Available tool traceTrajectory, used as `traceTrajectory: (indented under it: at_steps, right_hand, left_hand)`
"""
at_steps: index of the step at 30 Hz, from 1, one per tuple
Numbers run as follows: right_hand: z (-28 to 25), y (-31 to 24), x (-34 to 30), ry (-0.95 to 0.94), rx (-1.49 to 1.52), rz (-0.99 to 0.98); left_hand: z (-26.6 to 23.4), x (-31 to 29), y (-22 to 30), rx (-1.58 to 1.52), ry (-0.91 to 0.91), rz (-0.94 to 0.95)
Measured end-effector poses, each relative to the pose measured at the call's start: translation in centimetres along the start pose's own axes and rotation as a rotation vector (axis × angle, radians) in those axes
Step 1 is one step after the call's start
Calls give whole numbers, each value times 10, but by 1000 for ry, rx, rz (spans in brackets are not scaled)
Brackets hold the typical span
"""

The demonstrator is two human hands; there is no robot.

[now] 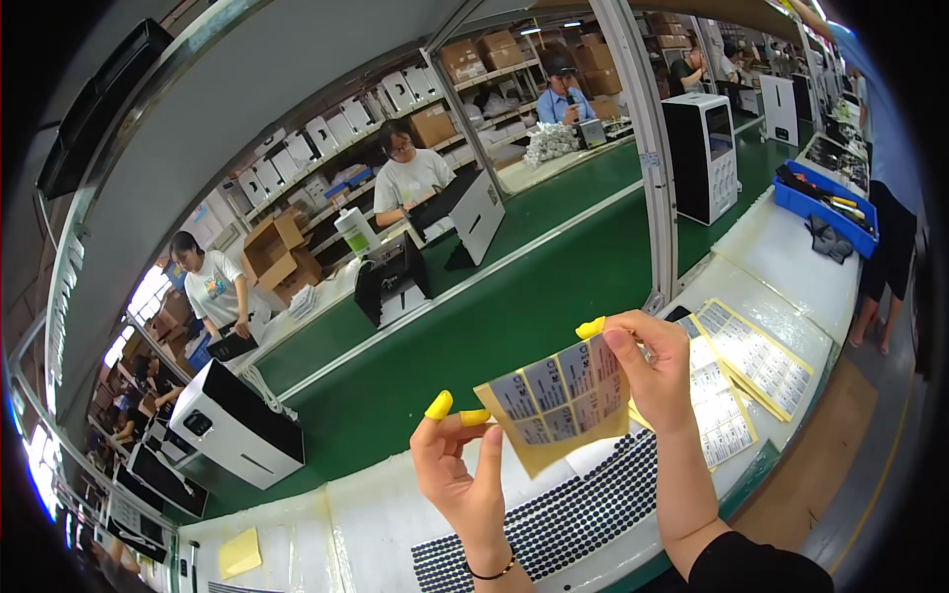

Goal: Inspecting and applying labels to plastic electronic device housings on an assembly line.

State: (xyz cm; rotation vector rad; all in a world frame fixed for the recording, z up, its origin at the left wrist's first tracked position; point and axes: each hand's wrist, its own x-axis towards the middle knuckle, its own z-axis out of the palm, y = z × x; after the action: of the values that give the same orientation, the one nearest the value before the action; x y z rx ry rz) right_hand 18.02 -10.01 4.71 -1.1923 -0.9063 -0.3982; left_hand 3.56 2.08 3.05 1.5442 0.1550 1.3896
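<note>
A sheet of silver-grey labels on yellowish backing point(559, 400) is held up, tilted and curling, in front of me. My right hand point(652, 371) pinches its upper right corner between thumb and a finger wearing a yellow finger cot. At the sheet's left edge, the thumb and a yellow-capped finger of my left hand point(460, 479) close on the border; another capped finger points up, free of it. Below both hands lies a sheet with rows of black round dots point(554, 524). More label sheets point(761, 356) lie beside my right forearm.
A green conveyor belt point(534, 306) runs beyond the white bench, carrying white-and-black machines point(242, 425). A metal post point(647, 158) rises beyond my right hand. At right stands a blue bin point(825, 208) of tools. A yellow sheet point(239, 553) lies at left. Several people work across the belt.
</note>
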Motion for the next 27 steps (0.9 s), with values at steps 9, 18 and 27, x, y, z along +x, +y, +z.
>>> traceTrajectory:
  at_steps: [9, 18, 27]
  right_hand:
    - [9, 1, -2, 167, -247, -161]
    - [18, 8, -8, 273, -15, -129]
    - [19, -2, -11, 12, 492, 128]
  left_hand:
    - [3, -5, -2, 16, -111, -21]
    - [20, -13, 4, -86, -177, -17]
    - [17, -19, -5, -27, -159, -10]
